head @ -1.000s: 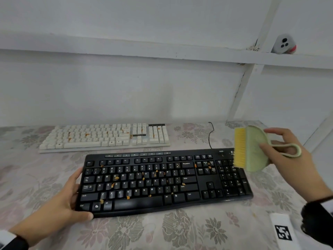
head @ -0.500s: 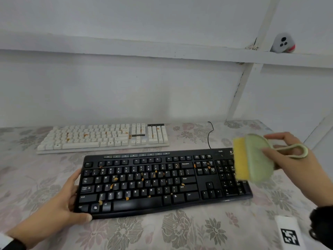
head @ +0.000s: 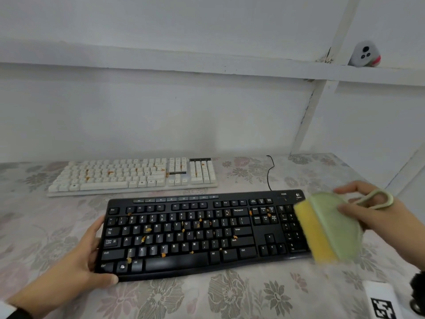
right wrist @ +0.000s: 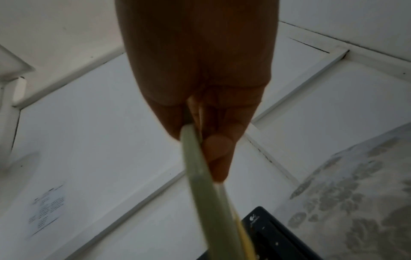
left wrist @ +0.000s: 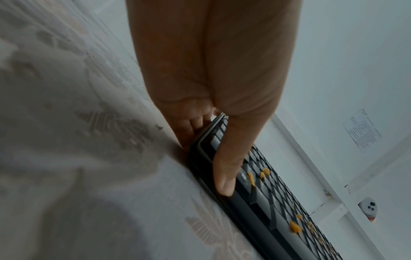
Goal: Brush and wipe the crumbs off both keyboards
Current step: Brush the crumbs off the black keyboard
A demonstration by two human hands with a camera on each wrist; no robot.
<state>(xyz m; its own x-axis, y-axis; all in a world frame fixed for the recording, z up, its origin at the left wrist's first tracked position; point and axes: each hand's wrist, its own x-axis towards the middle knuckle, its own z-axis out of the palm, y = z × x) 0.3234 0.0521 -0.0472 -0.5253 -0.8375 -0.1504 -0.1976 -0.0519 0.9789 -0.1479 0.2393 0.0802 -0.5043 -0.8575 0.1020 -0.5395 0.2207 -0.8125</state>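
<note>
The black keyboard [head: 202,233] lies flat on the flowered tablecloth [head: 230,300], its keys dotted with orange crumbs [head: 148,229]. The person's left hand [head: 76,263] clasps its left end: the thumb [left wrist: 227,168] lies along the front edge by the bottom-row keys, and the fingers [left wrist: 189,126] curl round the end of the case, as the left wrist view shows. So that hand is clamped on the black keyboard.

The right hand [head: 377,217] grips a pale green brush [head: 331,229] with yellow bristles [head: 312,236]. One finger passes through the looped handle [head: 377,199], and the thumb presses on the green back. The brush is blurred, and its bristles point away from that hand towards the number pad at the keyboard's right end. I cannot tell whether the bristles touch the keys or hang just above them. The right wrist view shows the green edge of the brush [right wrist: 204,193] running out from between the fingertips, with the corner of the keyboard [right wrist: 262,223] beyond it.

Beyond the left hand, past the far edge of the black keyboard, lies a white keyboard [head: 133,176], also speckled with orange crumbs. The two keyboards are near but apart. A black cable [head: 270,173] runs from the black keyboard's back edge towards the wall. Below the right wrist lies a white card with a black square marker [head: 381,305]. Up on a white ledge beyond the right hand sits a small grey device [head: 365,55].
</note>
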